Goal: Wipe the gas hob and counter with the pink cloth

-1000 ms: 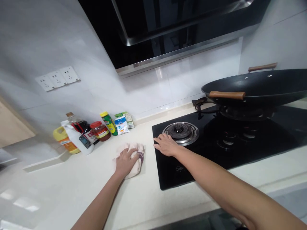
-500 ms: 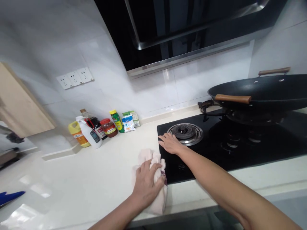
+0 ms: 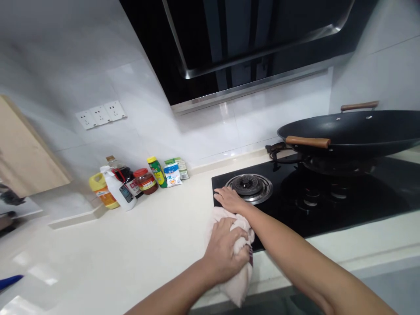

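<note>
Left hand (image 3: 225, 251) is clamped on a pale pink cloth (image 3: 234, 262), fingers curled over the top and bunching it. Cloth sits on the cream counter (image 3: 131, 245) at the front-left corner of the black glass stove (image 3: 328, 205), part overlapping the stove edge, w/ its lower end hanging over the counter's front lip. Right hand (image 3: 229, 200) lies flat, palm down, fingers spread and holding nothing, on the stove's left edge just in front of the small steel burner (image 3: 251, 188); right forearm crosses in from the lower right, passing right beside the cloth. The 2 hands are near each other, cloth's top end reaching up to the right wrist; can't tell if it touches. On the right burner sits a big black wok (image 3: 357, 131) w/ wood handles, one pointing left and one at the back. Back left on the counter, against the white tile wall: yellow jug (image 3: 101, 191), white spray bottle (image 3: 120, 194), dark sauce bottle (image 3: 126, 177), red-lid jar (image 3: 145, 180), green bottle w/ yellow cap (image 3: 157, 171), small blue-white packet (image 3: 172, 174). Above them a row of 3 wall sockets (image 3: 101, 113). Black range hood (image 3: 249, 39) overhead. Wood cabinet (image 3: 26, 153) at far left; a blue object (image 3: 9, 281) at the lower-left edge, too cut off to tell what it is.
</note>
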`<action>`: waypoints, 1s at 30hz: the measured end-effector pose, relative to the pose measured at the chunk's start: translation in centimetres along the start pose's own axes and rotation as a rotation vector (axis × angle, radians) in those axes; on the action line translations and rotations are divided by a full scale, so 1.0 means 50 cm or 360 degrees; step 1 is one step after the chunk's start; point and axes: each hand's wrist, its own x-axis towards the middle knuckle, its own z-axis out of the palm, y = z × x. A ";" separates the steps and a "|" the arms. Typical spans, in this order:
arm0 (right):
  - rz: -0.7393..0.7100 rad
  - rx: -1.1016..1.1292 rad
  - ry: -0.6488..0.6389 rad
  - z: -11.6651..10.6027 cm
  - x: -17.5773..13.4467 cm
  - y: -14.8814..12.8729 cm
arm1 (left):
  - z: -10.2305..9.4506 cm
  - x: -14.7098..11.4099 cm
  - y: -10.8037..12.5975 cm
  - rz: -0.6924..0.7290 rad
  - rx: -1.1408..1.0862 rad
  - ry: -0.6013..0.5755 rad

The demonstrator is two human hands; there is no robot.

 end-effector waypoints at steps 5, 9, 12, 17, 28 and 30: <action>-0.0027 0.0127 -0.0093 -0.017 0.006 0.009 | -0.014 0.037 -0.030 0.0060 -0.0124 -0.0153; -0.0115 0.0237 -0.0117 -0.034 -0.003 0.016 | -0.022 0.055 -0.048 0.0056 -0.0120 -0.0264; -0.0128 0.0314 -0.0086 -0.048 -0.013 0.018 | -0.018 0.066 -0.054 0.0058 -0.0079 -0.0292; -0.0117 0.0395 -0.0045 -0.062 -0.022 0.013 | -0.010 0.065 -0.061 0.0105 -0.0099 -0.0182; -0.0068 0.0412 -0.0019 -0.067 -0.027 0.009 | -0.027 0.044 -0.079 0.0139 -0.0569 -0.0126; -0.0067 0.0426 0.0049 -0.071 -0.027 0.010 | -0.030 0.045 -0.084 0.0079 -0.0765 -0.0038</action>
